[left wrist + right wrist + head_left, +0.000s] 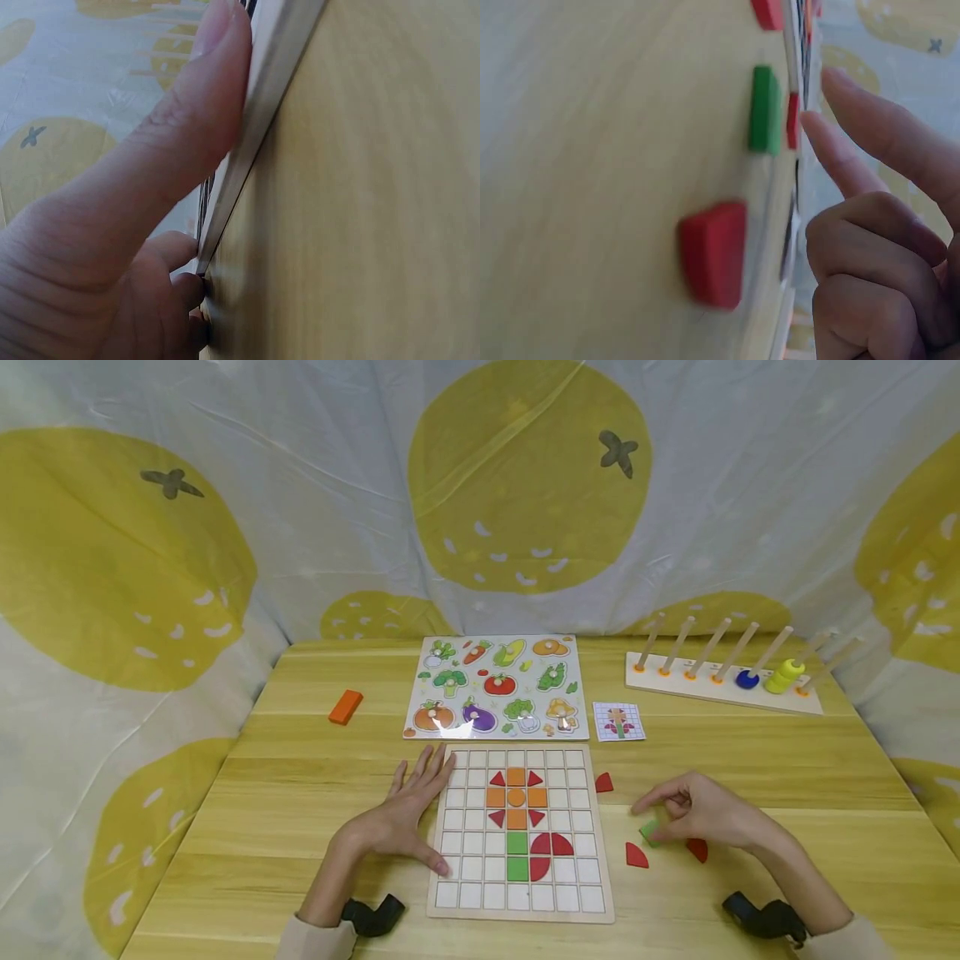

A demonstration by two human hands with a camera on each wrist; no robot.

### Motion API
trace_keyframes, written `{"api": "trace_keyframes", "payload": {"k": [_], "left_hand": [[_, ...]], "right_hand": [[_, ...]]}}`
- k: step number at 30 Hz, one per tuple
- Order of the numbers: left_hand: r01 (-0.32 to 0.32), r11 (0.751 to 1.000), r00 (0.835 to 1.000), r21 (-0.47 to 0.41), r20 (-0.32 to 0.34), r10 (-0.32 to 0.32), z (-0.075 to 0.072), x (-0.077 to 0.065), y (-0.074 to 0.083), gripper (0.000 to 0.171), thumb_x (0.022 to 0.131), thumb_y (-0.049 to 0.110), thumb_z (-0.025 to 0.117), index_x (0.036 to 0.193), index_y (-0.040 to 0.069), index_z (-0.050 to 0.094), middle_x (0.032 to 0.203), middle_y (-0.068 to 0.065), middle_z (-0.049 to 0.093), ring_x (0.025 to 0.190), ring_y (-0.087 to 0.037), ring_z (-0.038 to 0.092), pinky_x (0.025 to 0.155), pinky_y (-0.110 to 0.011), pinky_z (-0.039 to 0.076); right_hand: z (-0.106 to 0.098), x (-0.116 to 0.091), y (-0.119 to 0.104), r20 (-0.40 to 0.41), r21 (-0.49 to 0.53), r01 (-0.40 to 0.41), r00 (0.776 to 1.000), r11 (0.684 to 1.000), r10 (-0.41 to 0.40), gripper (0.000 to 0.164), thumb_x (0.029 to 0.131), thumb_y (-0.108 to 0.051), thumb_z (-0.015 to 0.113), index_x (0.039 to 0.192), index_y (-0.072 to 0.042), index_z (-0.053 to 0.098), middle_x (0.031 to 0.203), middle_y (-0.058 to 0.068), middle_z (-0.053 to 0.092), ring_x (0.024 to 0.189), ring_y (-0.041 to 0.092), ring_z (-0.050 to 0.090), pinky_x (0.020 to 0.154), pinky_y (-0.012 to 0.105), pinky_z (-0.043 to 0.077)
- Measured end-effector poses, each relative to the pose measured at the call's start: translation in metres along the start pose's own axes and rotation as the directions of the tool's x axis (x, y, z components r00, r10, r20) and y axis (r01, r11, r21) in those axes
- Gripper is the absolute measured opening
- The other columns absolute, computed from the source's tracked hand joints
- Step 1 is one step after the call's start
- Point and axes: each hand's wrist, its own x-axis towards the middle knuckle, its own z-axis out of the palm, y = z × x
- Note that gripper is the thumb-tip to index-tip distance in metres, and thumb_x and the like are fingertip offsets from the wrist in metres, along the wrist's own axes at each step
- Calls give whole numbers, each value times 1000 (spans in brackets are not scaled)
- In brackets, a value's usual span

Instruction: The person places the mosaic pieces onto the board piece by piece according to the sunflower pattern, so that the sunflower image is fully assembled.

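My left hand (401, 814) rests along the left edge of a wooden grid board (465, 842), fingers spread and thumb on its lower left corner. On the board, orange squares surround an orange circle (516, 797), with red triangles at the corners. Two green squares run below, with three red quarter circles to their right. Over the table right of the board hovers my right hand (701, 814), thumb and forefinger extended, other fingers curled. Just beneath its fingertips lies a loose green square (763, 110), with a gap showing in the right wrist view. Red quarter circles (637, 855) lie around it.
Behind the board lies a vegetable peg puzzle (495, 685). To its right are a small pattern card (618, 722) and a peg rack (723, 685) with blue and yellow beads. An orange block (346, 707) sits at the left. A printed curtain (337, 527) hangs behind.
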Motion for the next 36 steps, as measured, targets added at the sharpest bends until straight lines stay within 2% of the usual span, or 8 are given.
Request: {"api": "trace_keyframes", "payload": {"k": [6, 12, 18, 22, 25, 28, 31, 36], "left_hand": [[-1, 1000, 1000, -1, -1, 1, 0, 0, 0, 153, 60, 52, 97, 167, 9, -3, 173, -14, -20, 159, -39, -22, 125, -67, -15], [-7, 1000, 1000, 1, -2, 7, 0, 0, 0, 152, 61, 53, 97, 167, 9, -3, 173, -13, -21, 160, -39, -21, 125, -67, -15], [-2, 1000, 1000, 0, 3, 2, 0, 0, 0, 151, 61, 52, 97, 167, 9, -3, 173, -14, -21, 159, -39, -21, 125, -67, -15], [3, 1000, 1000, 5, 3, -3, 0, 0, 0, 151, 61, 53, 96, 167, 9, -3, 173, -14, -21, 159, -39, -21, 125, -67, -15], [4, 1000, 1000, 8, 3, -4, 0, 0, 0, 151, 61, 53, 96, 167, 9, -3, 173, -13, -21, 160, -39, -21, 125, -67, -15], [2, 1000, 1000, 8, 2, -2, 0, 0, 0, 151, 61, 53, 96, 167, 9, -3, 173, -13, -21, 160, -39, -21, 126, -67, -15], [-1, 1000, 1000, 10, 0, 1, 0, 0, 0, 152, 61, 53, 97, 167, 9, -3, 173, -14, -21, 160, -39, -21, 125, -67, -15], [-3, 1000, 1000, 13, -1, 3, 0, 0, -1, 152, 61, 54, 96, 167, 9, -3, 173, -14, -21, 160, -39, -20, 125, -67, -15]], "right_hand": [[-4, -1, 10, 41, -3, -9, 999, 1000, 9, 31, 79, -5, 86, 107, 1, 74, 62, -7, 30, 54, 5, 27, 49, 24, 23], [-3, 8, 7, -51, -58, -48, 998, 997, 45, 35, 78, -9, 88, 108, 0, 72, 63, -5, 38, 56, 5, 35, 52, 22, 31], [-5, 8, 4, -86, -99, -82, 994, 992, 73, 33, 77, -8, 88, 104, 1, 71, 65, -4, 39, 57, 6, 36, 51, 20, 30], [-1, 7, -3, -134, -128, -81, 989, 988, 64, 30, 80, -13, 88, 102, -1, 73, 65, -5, 38, 58, 5, 35, 52, 21, 29], [10, 9, -14, -159, -127, -51, 987, 991, 31, 30, 81, -18, 88, 103, -3, 75, 65, -6, 34, 57, 4, 32, 52, 22, 28], [29, 14, -30, -142, -96, 2, 990, 995, -16, 29, 81, -18, 89, 102, -4, 76, 63, -7, 31, 56, 4, 28, 52, 22, 27], [54, 20, -45, -114, -80, 41, 992, 996, -50, 27, 79, -18, 90, 99, -7, 76, 61, -7, 30, 55, 3, 26, 53, 20, 30], [97, 30, -61, -86, -61, 53, 995, 997, -58, 24, 76, -19, 92, 93, -12, 77, 60, -7, 34, 54, 2, 30, 55, 19, 31]]}}
